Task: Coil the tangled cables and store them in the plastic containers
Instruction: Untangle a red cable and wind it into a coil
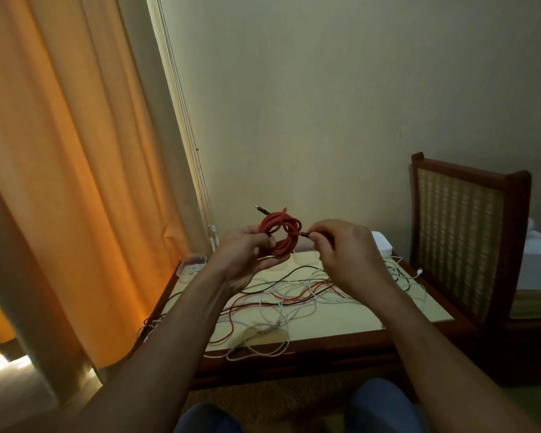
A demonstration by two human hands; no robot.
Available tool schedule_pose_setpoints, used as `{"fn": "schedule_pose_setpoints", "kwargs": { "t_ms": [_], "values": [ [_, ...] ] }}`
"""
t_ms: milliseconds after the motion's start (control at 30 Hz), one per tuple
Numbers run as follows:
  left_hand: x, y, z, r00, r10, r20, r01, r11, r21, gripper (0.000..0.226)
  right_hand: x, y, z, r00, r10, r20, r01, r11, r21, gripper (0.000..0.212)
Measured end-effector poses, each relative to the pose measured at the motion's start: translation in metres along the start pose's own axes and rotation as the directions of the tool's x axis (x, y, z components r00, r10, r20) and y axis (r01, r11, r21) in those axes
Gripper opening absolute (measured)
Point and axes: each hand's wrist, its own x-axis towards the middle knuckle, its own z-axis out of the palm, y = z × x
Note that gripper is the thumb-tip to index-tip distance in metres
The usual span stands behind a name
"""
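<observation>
I hold a coiled red cable [281,230] up above the table. My left hand [243,254] grips the coil's left side, and one dark plug sticks out at the coil's upper left. My right hand [345,248] pinches the cable's other dark end against the coil's right side. Below, a tangle of white, red and black cables [281,303] sprawls over the pale yellow tabletop [419,304]. A clear plastic container [191,263] sits at the table's far left corner. A stack of white lids or containers [382,242] sits at the far right, partly hidden by my right hand.
An orange curtain [60,167] hangs at the left. A wooden chair with a woven back [459,242] stands right of the table. Some cables droop over the table's left and front edges. My knees [384,407] are below the front edge.
</observation>
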Motion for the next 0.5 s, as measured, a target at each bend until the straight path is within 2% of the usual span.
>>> {"fn": "schedule_pose_setpoints", "kwargs": {
  "t_ms": [133, 300, 400, 500],
  "values": [
    [-0.004, 0.003, -0.014, 0.998, -0.038, 0.044, 0.044, 0.989, -0.144, 0.018, 0.004, 0.014, -0.012, 0.996, 0.064, -0.061, -0.057, 0.993, 0.103, 0.017],
    [-0.004, -0.002, -0.015, 0.998, -0.059, 0.021, 0.061, 0.993, -0.102, 0.025, 0.003, 0.031, -0.002, 0.992, -0.017, -0.121, 0.029, 0.995, 0.1, 0.017],
    [-0.002, -0.006, -0.015, 0.997, -0.077, -0.002, 0.077, 0.996, -0.04, 0.031, 0.0, 0.046, 0.004, 0.993, -0.107, 0.055, 0.108, 0.994, -0.014, 0.033],
    [-0.002, -0.008, -0.013, 0.996, -0.093, -0.001, 0.093, 0.995, -0.045, 0.031, -0.006, 0.048, 0.012, 0.97, -0.088, 0.226, 0.116, 0.987, -0.114, 0.033]
  ]
}}
